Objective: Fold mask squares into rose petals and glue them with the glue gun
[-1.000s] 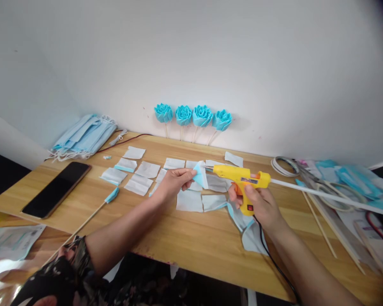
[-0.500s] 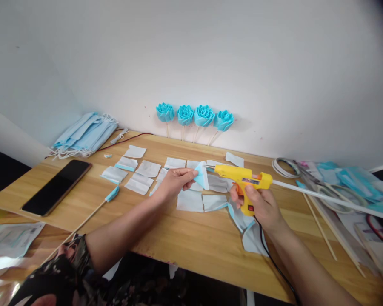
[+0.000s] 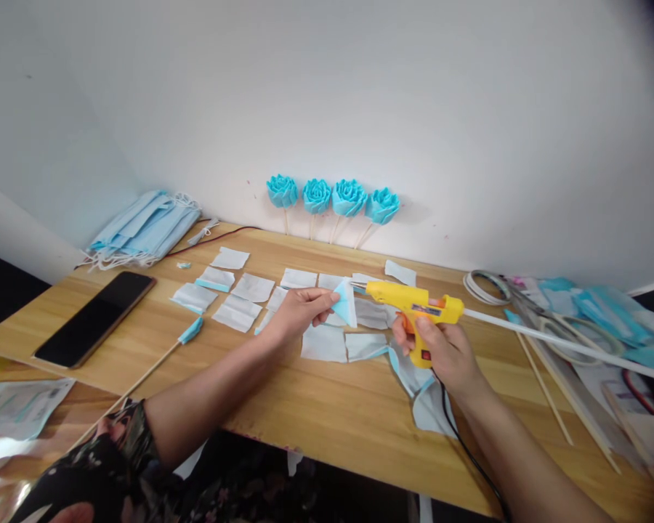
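My left hand (image 3: 297, 311) is closed in a pinch on a small folded blue piece (image 3: 345, 301), thumb and fingers pressing its left edge, and it keeps the piece lifted a little above the wooden table (image 3: 327, 407). My right hand (image 3: 444, 352) is wrapped fully around the handle of the yellow glue gun (image 3: 414, 301), with one finger at the trigger. The metal nozzle of the gun points to the left and touches, or almost touches, the right edge of the blue piece; I cannot tell which. A white glue stick (image 3: 550, 338) comes out from the back of the gun toward the right, and a black cable (image 3: 469, 450) goes down from the handle to the near edge.

Under both hands many white cut squares (image 3: 240, 312) lie flat. At the far wall four blue roses (image 3: 332, 197) on sticks lean. On the far left is a pile of face masks (image 3: 142, 231), and near it a dark phone (image 3: 95, 318). A thin stick with a blue tip (image 3: 190, 333) lies left of my left arm. Scissors (image 3: 561, 316) lie on the right.
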The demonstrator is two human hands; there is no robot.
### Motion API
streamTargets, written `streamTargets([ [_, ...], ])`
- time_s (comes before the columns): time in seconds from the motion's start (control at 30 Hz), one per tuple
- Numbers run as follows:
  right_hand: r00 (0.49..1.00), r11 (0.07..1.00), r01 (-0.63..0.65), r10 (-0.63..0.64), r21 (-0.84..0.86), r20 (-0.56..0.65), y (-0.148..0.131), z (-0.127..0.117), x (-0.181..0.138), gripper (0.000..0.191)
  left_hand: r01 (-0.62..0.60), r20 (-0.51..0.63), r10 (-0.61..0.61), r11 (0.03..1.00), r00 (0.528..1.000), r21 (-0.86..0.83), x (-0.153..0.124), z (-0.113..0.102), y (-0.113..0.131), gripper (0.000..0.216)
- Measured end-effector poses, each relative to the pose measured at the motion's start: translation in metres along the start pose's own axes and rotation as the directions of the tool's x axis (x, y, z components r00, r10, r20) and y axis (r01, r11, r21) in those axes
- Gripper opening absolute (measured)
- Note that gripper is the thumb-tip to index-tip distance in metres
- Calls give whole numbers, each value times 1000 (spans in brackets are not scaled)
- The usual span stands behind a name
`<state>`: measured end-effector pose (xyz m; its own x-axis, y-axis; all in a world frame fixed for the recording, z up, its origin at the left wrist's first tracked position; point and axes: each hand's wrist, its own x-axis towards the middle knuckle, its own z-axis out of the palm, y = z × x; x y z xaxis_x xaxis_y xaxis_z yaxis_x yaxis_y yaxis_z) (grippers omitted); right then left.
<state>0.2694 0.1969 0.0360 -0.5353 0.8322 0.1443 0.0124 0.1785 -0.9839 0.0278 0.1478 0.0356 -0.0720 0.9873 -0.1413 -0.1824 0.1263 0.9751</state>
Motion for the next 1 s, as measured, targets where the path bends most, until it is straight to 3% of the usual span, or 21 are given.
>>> streamTargets([
  [1.0, 998, 987, 60, -59, -152, 5, -6, 1, 3, 49, -6, 10, 6, 1000, 1000, -9, -2, 1, 5, 38],
])
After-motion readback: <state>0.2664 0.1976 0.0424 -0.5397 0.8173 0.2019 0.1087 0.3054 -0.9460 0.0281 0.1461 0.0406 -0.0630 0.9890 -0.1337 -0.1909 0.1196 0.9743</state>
